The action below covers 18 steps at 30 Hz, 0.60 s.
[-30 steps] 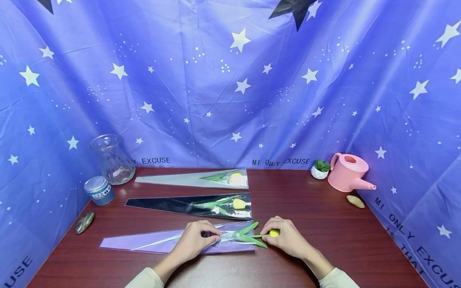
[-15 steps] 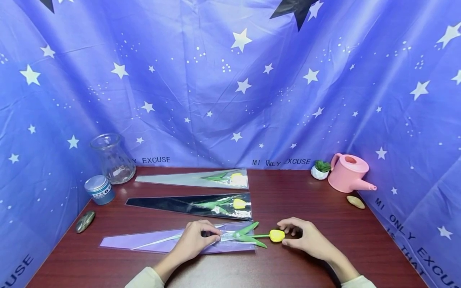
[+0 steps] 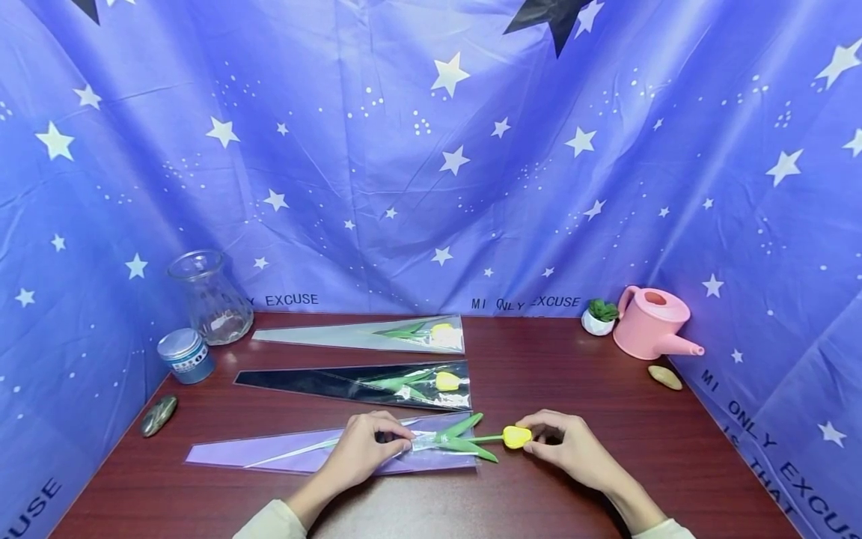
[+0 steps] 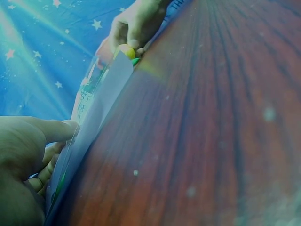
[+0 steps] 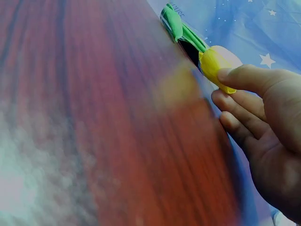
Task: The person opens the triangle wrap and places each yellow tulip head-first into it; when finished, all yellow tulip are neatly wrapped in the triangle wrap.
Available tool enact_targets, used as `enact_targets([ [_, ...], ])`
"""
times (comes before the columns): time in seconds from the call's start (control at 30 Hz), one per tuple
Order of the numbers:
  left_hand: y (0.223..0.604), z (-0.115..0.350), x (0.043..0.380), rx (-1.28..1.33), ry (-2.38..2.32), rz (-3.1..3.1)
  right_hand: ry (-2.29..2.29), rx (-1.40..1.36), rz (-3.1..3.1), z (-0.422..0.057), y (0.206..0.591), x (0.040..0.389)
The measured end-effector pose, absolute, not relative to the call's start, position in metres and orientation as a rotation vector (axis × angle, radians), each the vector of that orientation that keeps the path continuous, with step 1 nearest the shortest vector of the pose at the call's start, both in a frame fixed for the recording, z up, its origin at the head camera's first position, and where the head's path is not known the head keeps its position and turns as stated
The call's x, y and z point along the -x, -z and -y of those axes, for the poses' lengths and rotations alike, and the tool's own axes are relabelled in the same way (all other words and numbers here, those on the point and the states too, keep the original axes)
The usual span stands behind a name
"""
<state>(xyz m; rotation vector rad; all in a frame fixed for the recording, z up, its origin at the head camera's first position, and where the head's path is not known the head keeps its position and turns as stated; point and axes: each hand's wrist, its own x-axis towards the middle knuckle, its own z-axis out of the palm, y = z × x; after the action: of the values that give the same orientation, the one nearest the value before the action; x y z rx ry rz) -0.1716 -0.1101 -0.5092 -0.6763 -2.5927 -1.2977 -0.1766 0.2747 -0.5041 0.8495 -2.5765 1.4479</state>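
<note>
A purple flower sleeve (image 3: pixel 225 454) with a clear front lies flat across the near part of the table. My left hand (image 3: pixel 364 449) pinches its clear film near the wide right end. A yellow tulip (image 3: pixel 515 437) lies stem-first in the sleeve, its bloom and the tips of its green leaves sticking out past the opening. At the bloom's right end, the thumb and fingers of my right hand (image 3: pixel 572 449) pinch the petals; the right wrist view shows the thumb pressed on the yellow bloom (image 5: pixel 217 66). Part of the stem is hidden behind my left hand.
Behind lie a black sleeve (image 3: pixel 289 380) and a grey-white sleeve (image 3: pixel 316 339), each with a yellow tulip inside. A glass vase (image 3: pixel 218 307), a lidded jar (image 3: pixel 185 358) and a dark stone (image 3: pixel 159 416) stand left. At right are a pink watering can (image 3: pixel 643 329), potted plant (image 3: pixel 598 318) and pale stone (image 3: pixel 664 377).
My right hand let go of the stem below the bloom, shifted right, and now pinches the bloom's tip. The left hand and sleeve have stayed in place.
</note>
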Motion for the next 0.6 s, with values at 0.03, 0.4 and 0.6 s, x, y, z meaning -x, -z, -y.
enact_targets([
  [0.03,0.509,0.11,0.171,0.676,1.296,2.593,-1.475,-0.851,2.572,-0.274,0.504,0.177],
  [0.4,0.504,0.11,0.169,0.673,1.321,2.601,-1.557,-0.934,2.539,-0.244,0.503,0.178],
  [0.6,0.502,0.109,0.17,0.678,1.363,2.59,-1.593,-0.894,2.563,-0.224,0.502,0.178],
])
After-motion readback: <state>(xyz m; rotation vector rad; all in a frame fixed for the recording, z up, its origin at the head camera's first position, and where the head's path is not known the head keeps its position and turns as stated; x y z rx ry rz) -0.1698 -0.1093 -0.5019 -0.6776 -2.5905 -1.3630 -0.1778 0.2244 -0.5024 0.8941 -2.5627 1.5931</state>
